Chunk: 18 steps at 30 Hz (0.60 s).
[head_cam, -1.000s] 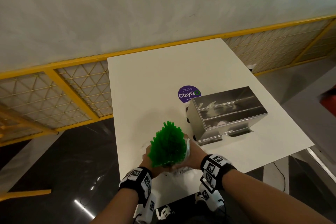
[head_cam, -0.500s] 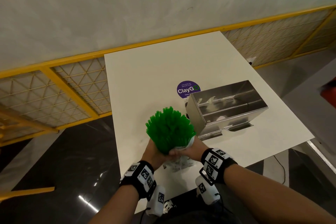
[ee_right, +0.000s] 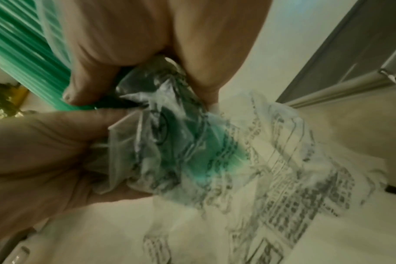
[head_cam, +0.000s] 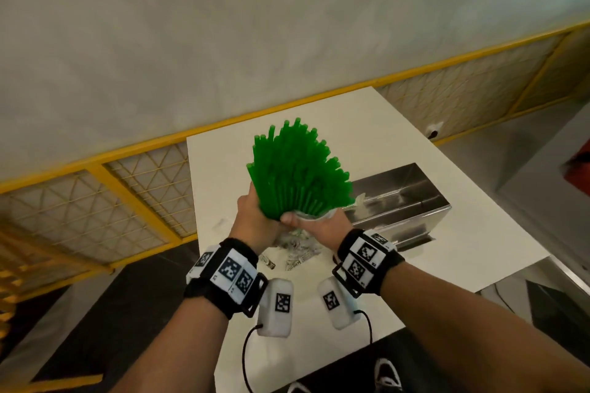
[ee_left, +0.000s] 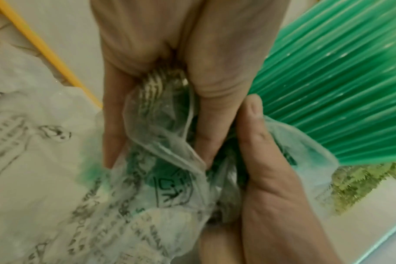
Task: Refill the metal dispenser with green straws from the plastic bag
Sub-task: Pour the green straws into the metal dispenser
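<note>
A thick bundle of green straws (head_cam: 298,169) fans upward above the white table (head_cam: 415,143). My left hand (head_cam: 255,220) grips the bundle's lower end, and my right hand (head_cam: 319,223) grips the clear printed plastic bag (head_cam: 295,244) bunched round that end. The bag hangs crumpled below both hands (ee_left: 147,187) (ee_right: 215,151). Straws (ee_left: 339,89) (ee_right: 16,59) stick out past the fingers in both wrist views. The open metal dispenser (head_cam: 402,198) lies on the table just right of the straws, and I see no straws in the part that shows.
A yellow railing with mesh panels (head_cam: 105,198) runs behind and left of the table. A grey wall (head_cam: 255,25) stands beyond it. Dark floor (head_cam: 111,313) lies left of the table; the table's near edge is close to my wrists.
Both hands have lifted the straw bundle higher and tilted it away, toward the dispenser. The bag has slid lower off the straws, now bunched at their base.
</note>
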{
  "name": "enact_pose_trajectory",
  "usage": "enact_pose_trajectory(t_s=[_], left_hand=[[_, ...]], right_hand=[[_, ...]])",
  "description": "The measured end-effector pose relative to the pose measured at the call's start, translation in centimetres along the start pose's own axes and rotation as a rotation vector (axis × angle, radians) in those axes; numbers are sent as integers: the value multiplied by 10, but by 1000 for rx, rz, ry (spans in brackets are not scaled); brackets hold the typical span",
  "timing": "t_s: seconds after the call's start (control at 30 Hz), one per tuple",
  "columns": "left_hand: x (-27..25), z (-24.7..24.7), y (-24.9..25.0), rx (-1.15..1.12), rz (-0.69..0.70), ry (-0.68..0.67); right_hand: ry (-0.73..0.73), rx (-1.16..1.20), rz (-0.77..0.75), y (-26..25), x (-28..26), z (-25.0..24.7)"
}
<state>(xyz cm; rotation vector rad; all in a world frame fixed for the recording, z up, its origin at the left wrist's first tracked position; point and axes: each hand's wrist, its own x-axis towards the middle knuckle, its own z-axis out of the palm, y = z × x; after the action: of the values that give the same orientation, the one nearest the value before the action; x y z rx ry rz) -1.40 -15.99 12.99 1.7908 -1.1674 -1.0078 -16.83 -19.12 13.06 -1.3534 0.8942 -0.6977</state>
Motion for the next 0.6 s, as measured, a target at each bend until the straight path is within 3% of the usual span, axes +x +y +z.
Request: enact_pose_trajectory(t_s=[0.1, 0.3, 0.43, 0.6], left_hand=[[1, 12, 12, 34, 17, 73], [-3, 52, 49, 472, -25, 27], [11, 84, 72, 858, -120, -33], [22, 123, 92, 1132, -219, -89]], right_hand=[[127, 58, -16, 6, 9, -6], [89, 362, -41, 24, -14, -33], [160, 820, 279, 37, -22, -42], [195, 937, 510, 42, -13, -57]])
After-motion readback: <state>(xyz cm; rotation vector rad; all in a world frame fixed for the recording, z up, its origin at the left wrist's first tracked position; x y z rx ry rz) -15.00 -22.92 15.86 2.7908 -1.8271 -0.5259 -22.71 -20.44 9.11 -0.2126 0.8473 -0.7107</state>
